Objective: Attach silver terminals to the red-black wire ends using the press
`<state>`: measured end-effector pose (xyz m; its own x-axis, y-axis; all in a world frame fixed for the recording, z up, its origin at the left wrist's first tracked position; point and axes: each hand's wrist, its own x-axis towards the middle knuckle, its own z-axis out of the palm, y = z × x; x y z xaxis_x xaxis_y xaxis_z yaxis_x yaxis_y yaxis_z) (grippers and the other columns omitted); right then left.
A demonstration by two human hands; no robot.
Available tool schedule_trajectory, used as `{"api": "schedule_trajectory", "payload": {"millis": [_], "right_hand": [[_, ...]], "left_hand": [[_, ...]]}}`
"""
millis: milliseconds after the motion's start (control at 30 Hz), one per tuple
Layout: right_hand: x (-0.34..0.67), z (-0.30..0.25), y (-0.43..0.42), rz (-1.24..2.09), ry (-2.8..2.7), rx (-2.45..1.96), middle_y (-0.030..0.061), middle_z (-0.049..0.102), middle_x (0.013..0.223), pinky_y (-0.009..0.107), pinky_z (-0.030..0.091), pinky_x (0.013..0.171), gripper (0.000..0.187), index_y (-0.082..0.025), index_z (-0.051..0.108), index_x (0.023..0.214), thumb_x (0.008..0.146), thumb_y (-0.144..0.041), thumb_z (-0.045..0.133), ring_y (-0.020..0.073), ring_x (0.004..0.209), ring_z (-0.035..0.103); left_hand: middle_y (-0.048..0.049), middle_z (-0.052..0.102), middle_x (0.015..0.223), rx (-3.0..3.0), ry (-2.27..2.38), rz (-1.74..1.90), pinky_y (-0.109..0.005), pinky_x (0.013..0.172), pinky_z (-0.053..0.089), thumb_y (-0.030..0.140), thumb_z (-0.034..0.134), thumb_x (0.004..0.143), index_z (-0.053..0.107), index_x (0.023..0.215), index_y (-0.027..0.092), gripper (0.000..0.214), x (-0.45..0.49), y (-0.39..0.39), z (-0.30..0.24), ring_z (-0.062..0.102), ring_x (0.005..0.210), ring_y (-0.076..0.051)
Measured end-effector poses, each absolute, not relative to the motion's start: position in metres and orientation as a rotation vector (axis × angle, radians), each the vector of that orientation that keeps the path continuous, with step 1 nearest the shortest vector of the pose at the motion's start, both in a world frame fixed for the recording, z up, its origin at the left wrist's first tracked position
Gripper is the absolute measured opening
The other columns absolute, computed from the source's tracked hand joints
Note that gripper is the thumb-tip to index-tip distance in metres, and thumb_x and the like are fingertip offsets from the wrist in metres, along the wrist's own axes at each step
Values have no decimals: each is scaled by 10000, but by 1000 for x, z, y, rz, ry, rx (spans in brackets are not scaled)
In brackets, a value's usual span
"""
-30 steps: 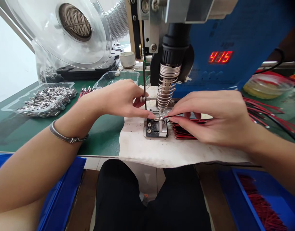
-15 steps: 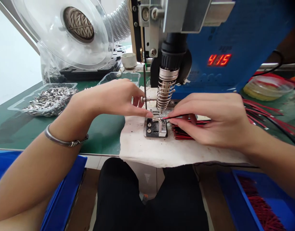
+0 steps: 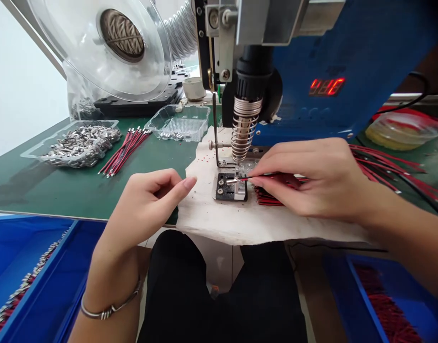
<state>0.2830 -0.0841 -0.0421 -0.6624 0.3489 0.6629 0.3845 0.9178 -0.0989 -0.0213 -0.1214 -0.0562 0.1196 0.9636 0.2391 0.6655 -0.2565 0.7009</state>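
My right hand (image 3: 308, 178) pinches a thin red-and-black wire (image 3: 244, 178) between thumb and fingers. On the wire's left end is a small silver metal terminal (image 3: 231, 181), over the small black metal fixture (image 3: 224, 194) beneath the machine's spring-wrapped soldering head (image 3: 244, 124). Left of the fixture, clear of the wire, is my left hand (image 3: 153, 200), its fingers curled in and its thumb pointing right; nothing shows in it. Under my right hand lies a bundle of red-and-black wires (image 3: 271, 196) on the white cloth (image 3: 212, 219).
A clear tray (image 3: 29, 151) heaped with metal terminals stands left, near finished-looking wires (image 3: 124, 150). Behind is another clear tray (image 3: 190, 125). The blue machine (image 3: 312, 119) with red digits fills the back right. Blue bins (image 3: 67, 267) with wires sit below the table edge.
My left hand has let go near the terminal and drawn back left and toward me, its fingers curling. My right hand stays nearly in place with the wire. The red digits differ.
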Motion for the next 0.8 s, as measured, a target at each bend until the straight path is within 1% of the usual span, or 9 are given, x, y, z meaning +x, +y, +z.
{"api": "schedule_trajectory", "payload": {"millis": [167,300,433,533,800], "right_hand": [[282,-40,-85,-93,-2350,-499,18,877,906,276,587,624,162,-217,823,982,1091,-132,738,152,740,803],[281,-40,-86,-98,-2362,-531,5,872,902,287,580,587,190,-242,825,984,1096,-125,727,157,734,804],[282,-39,-86,-97,-2378,-510,17,877,902,274,600,620,181,-213,834,973,1076,-103,734,150,740,807],[282,-39,-86,-92,-2379,-499,30,880,905,265,614,645,178,-193,843,967,1072,-97,736,151,745,815],[283,-39,-86,-130,-2395,-533,13,880,914,274,611,621,177,-222,838,973,1082,-131,733,154,732,809]], "left_hand": [[45,404,581,1924,1593,894,-277,517,294,385,724,942,502,624,223,420,-18,-121,-53,352,563,-116],[50,393,582,1924,1596,895,-284,532,306,364,681,968,491,621,221,421,-16,-122,-51,352,565,-111],[56,375,593,1968,1646,892,-287,546,293,341,665,977,489,627,219,410,-14,-123,-51,343,581,-107],[54,361,593,2000,1670,904,-292,545,276,371,667,984,478,616,219,441,-13,-123,-51,324,588,-108],[52,364,595,2028,1678,913,-301,559,270,362,681,987,489,626,209,437,-15,-122,-55,324,598,-111]]}}
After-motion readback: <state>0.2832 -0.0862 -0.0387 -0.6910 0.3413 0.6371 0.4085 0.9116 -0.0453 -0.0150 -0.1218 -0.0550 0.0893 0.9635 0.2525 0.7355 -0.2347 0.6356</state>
